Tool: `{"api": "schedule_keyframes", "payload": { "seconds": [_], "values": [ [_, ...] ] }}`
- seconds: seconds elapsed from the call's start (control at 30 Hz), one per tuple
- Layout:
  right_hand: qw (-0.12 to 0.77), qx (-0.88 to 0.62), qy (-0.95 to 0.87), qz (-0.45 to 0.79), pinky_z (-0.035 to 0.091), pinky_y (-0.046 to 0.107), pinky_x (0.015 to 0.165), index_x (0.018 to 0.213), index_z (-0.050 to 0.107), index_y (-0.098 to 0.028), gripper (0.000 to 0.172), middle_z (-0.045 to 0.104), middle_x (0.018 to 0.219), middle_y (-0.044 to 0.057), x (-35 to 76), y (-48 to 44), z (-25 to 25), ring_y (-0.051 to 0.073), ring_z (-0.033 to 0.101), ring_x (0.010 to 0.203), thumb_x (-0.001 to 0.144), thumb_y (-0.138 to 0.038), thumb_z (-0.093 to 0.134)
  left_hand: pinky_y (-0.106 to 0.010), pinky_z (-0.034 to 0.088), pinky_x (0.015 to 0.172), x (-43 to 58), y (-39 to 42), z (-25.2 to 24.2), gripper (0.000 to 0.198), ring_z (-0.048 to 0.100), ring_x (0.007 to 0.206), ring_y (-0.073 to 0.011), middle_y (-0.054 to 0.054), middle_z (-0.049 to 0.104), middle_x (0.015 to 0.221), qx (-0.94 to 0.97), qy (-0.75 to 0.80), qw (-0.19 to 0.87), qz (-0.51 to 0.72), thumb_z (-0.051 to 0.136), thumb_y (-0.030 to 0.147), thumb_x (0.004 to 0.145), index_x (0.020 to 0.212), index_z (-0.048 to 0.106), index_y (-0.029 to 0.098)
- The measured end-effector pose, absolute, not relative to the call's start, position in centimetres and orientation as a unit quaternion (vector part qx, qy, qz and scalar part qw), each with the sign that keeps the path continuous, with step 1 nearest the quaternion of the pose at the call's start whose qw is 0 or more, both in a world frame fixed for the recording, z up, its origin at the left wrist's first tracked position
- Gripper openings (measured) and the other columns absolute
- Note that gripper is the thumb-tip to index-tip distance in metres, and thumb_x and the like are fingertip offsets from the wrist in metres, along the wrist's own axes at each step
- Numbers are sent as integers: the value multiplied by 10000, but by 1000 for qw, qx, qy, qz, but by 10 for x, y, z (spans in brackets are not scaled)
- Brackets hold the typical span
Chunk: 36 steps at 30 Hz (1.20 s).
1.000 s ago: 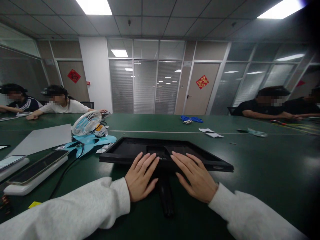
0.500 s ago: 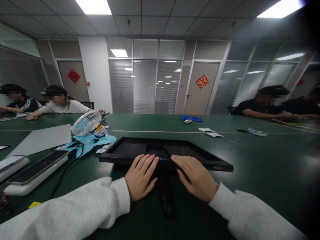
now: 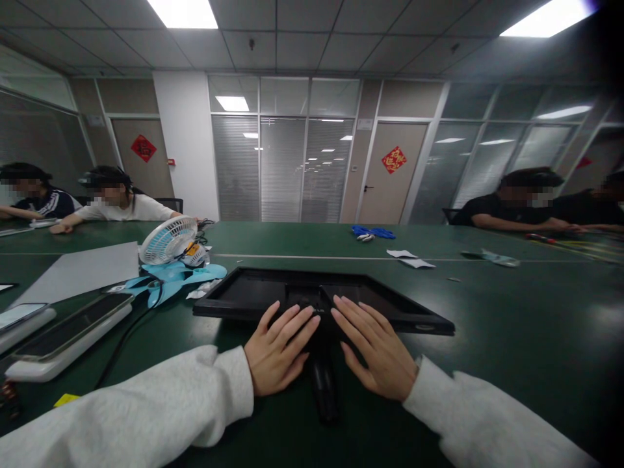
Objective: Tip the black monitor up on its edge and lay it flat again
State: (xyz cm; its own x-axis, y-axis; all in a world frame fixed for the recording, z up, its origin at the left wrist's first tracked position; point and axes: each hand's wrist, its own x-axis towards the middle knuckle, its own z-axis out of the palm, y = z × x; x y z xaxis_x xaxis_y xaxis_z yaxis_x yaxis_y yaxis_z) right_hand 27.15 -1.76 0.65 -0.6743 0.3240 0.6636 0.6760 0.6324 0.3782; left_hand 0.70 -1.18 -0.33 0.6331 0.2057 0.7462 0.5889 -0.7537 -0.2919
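Observation:
A wide black panel (image 3: 273, 284) with a raised rim lies in front of me, its long sides angling away from me. From the middle of its near edge a black stem (image 3: 324, 390) points towards me, above the green table. My left hand (image 3: 281, 351) lies palm down over the near edge, just left of the stem, fingers outstretched. To the right of the stem, my right hand (image 3: 375, 344) rests in a mirrored pose, its fingers also extended. Neither hand grips anything. Palms and the undersides of the fingers are hidden, so firm contact cannot be told.
Left of the panel stand a white fan (image 3: 170, 240) with light-blue blades (image 3: 170, 283), a phone on a white block (image 3: 73, 328) and a grey sheet (image 3: 92, 270). Blue gloves (image 3: 373, 232) and white papers (image 3: 409, 258) lie beyond. Several people sit across the green table (image 3: 511, 312).
My left hand's fingers have shifted slightly right, towards the stem. My right hand has tilted a little, its fingers now more upright and its wrist slightly left. The panel has barely moved.

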Motion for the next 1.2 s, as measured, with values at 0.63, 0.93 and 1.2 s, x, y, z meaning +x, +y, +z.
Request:
{"api": "schedule_keyframes", "payload": {
  "seconds": [0.63, 0.93, 1.2],
  "values": [
    [196, -244, -889, -333, 311, 447, 1169, 1517, 320, -103, 656, 293, 1575, 109, 266, -22, 12, 252, 267, 1453, 879, -133, 474, -460, 109, 1192, 9, -8, 1, 610, 251, 1456, -255, -96, 289, 1587, -896, -275, 228, -265, 427, 218, 934, 1523, 316, 104],
    [228, -252, -880, -333, 364, 404, 1149, 1512, 326, -107, 635, 380, 1537, 90, 271, -14, 13, 214, 328, 1425, 891, -44, 445, -455, 149, 1175, 8, -9, 2, 602, 278, 1439, -261, -97, 304, 1581, -897, -276, 219, -265, 422, 213, 940, 1522, 318, 102],
    [237, -260, -890, -289, 396, 434, 1129, 1527, 301, -123, 679, 395, 1528, 95, 271, -16, 13, 228, 337, 1419, 867, -43, 439, -463, 158, 1174, 9, -9, 2, 605, 285, 1437, -267, -100, 308, 1579, -897, -277, 224, -263, 413, 204, 937, 1524, 312, 103]
  ]
}}
